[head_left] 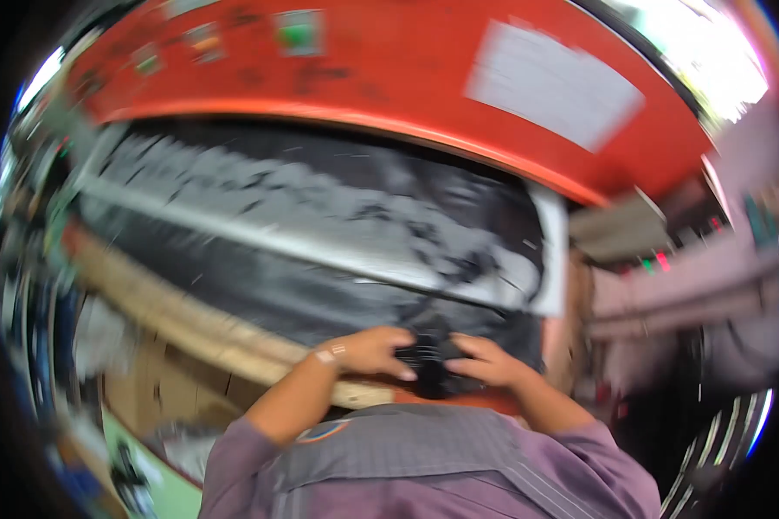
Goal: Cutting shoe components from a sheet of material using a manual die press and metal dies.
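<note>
Close in front of my body, my left hand (372, 353) and my right hand (488, 362) are closed on opposite sides of a dark bundle (429, 360). It looks like a small stack of black pieces with pale streaks; motion blur hides its exact kind. My fingertips press it from the left and the right, at the near edge of a dark work surface (277, 298). Beyond my hands, a long pale metal strip (260, 235) crosses that surface. Behind the strip lies a row of grey, shiny, overlapping shapes (294, 195), too smeared to name.
A large red machine panel (389, 78) rises behind the surface, bearing a white paper sheet (554, 82) and small stickers. A wooden edge (190, 320) borders the near side. Cardboard (160, 376) stands below left. Small red and green lights (656, 262) glow at right.
</note>
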{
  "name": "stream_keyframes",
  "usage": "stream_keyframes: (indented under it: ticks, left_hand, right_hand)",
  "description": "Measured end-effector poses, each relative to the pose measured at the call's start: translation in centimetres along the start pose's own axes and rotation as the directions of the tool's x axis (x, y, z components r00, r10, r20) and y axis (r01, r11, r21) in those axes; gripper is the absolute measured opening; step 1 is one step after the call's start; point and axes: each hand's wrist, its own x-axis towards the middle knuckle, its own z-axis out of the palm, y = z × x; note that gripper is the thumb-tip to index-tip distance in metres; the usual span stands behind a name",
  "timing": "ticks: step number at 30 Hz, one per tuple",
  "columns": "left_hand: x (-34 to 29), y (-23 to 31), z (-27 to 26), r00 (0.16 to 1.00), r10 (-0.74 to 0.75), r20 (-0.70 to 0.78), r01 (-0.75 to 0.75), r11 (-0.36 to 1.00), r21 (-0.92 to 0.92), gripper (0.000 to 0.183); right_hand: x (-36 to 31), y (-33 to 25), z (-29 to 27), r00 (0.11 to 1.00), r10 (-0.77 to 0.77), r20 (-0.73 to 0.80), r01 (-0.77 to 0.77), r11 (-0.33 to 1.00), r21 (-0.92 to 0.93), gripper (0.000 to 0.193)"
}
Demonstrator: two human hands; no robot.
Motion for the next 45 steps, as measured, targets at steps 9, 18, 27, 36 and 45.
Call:
stream_keyframes:
  ticks: [9,18,27,36,45]
  left_hand:
    - [1.0,-2.9,1.7,0.848,0.237,-0.475,-0.275,0.961,-0.012,0.042]
    - [2.3,1.6,10.4,0.766,0.164,-0.621,-0.189,0.982,0.026,0.046]
    - [-9.6,1.6,13.3,0.248,0.027,-0.968,-0.118,0.993,-0.003,0.040]
    - [-27.6,-18.9,22.3,-0.467,-0.650,-0.600,-0.416,0.760,-0.499,0.051]
    - [-45.8,-33.1,49.3,-0.556,-0.670,0.492,-0.827,0.504,-0.249,0.053]
  right_hand:
    - [2.0,0.1,2.1,0.986,0.096,-0.138,-0.042,0.935,0.352,0.037]
    - [-4.4,1.8,0.4,0.982,-0.128,-0.140,0.136,0.989,0.049,0.043]
    - [5.7,-3.5,1.8,0.943,-0.309,0.122,0.331,0.893,-0.303,0.031]
    - [14.0,-2.3,8.6,0.786,-0.469,0.403,0.540,0.203,-0.817,0.024]
    - [14.5,-0.5,7.9,0.839,-0.442,0.318,0.413,0.136,-0.901,0.032]
